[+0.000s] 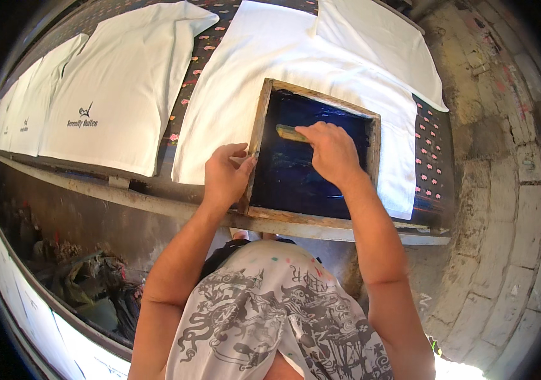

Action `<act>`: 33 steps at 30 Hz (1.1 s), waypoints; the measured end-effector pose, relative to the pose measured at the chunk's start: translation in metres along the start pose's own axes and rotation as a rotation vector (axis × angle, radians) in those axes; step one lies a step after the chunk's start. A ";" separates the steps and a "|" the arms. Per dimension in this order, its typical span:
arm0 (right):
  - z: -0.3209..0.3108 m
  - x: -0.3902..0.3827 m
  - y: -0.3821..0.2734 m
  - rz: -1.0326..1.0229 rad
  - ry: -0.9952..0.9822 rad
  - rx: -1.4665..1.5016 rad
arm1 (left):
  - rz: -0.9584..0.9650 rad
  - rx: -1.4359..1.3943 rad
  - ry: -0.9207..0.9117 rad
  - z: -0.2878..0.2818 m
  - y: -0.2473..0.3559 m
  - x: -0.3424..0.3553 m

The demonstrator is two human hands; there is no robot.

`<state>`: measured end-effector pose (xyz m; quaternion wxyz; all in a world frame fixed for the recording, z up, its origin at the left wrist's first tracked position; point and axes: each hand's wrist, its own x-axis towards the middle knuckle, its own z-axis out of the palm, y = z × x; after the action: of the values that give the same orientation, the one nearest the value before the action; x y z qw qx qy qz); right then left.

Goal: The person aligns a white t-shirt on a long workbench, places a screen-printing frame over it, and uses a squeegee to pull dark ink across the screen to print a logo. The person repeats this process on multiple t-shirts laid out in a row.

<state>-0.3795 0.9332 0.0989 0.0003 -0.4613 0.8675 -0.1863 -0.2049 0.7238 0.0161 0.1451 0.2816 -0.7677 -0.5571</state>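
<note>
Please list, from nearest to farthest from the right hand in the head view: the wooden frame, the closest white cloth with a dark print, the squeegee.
1. Squeegee: held in the right hand.
2. Wooden frame: around the hand, its right side closest.
3. Printed white cloth: to the left, beyond the frame.

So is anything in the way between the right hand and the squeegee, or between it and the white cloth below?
Nothing visible is between the right hand and the squeegee: the hand grips it. But the dark screen lies under the squeegee, over the white cloth, separating them.
</note>
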 end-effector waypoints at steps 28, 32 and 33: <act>-0.019 0.034 0.093 -0.540 -0.216 0.114 | -0.053 0.086 0.087 0.009 0.016 -0.016; -0.038 0.015 0.127 -0.542 -0.263 0.117 | -0.093 0.073 0.085 0.006 0.012 -0.013; -0.045 0.006 0.133 -0.524 -0.268 0.105 | -0.106 0.058 0.093 0.005 0.013 -0.015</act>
<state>-0.4967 1.0100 0.0986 0.0905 -0.6894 0.7002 -0.1622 -0.1992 0.7391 0.0279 0.1427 0.3516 -0.7598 -0.5279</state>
